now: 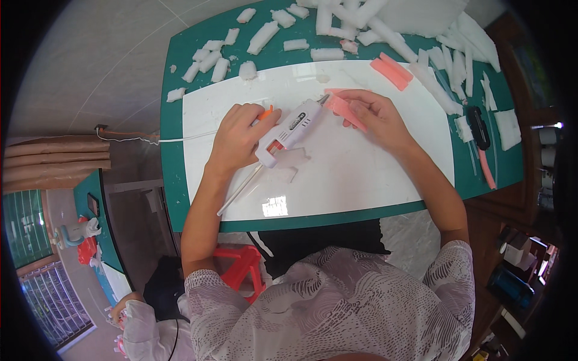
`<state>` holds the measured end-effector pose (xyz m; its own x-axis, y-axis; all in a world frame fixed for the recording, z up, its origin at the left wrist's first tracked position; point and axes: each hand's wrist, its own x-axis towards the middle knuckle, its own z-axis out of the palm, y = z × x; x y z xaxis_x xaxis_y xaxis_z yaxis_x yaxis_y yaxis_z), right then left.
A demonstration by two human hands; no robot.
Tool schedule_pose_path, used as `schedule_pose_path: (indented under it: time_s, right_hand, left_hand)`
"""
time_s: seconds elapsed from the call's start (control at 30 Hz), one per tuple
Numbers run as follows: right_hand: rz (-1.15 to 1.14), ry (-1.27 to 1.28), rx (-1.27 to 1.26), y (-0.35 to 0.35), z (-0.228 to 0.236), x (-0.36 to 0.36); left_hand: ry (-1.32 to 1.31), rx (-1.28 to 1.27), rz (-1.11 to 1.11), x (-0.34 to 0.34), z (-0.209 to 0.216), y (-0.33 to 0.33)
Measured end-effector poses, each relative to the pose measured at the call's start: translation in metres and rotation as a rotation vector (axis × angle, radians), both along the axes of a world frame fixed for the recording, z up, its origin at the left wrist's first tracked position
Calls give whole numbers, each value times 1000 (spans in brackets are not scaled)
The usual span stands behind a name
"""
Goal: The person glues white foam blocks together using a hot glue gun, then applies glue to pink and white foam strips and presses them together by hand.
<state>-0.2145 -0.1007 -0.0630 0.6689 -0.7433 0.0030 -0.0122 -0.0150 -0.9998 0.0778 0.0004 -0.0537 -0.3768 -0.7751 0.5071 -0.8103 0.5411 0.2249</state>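
My left hand is closed round the handle of a white hot glue gun with an orange trigger. A pale glue stick sticks out of its back end, and a white cord runs off to the left. Between the fingers of my right hand is a pink foam-like strip. The metal nozzle is at the strip's left edge; whether they touch, I cannot tell. Both hands are over a glossy white board.
White fluffy rolls and scraps lie along the back of the green table. Two pink strips rest on the board's far right. A black-handled tool lies at right. A red stool stands below; another person sits lower left.
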Motion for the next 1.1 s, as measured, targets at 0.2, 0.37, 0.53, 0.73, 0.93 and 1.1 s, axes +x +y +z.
schedule_pose_path:
  time_s: [0.2, 0.37, 0.53, 0.73, 0.93, 1.1]
  right_hand:
    - [-3, -11, 10, 0, -2, 1]
    - [6, -27, 11, -1, -1, 0]
    - [17, -50, 55, 0, 0, 0]
    - [9, -56, 48, -1, -5, 1]
    - [10, -31, 45, -1, -2, 1]
    - [20, -4, 68, -1, 1, 1]
  left_hand:
    - [-6, -2, 6, 1, 0, 1]
    - [-31, 31, 8, 1, 2, 1]
    - [-9, -5, 2, -1, 0, 0]
    - [-9, -14, -5, -2, 0, 0]
    - [-25, 33, 10, -3, 3, 3]
    - [-31, 61, 22, -2, 1, 3]
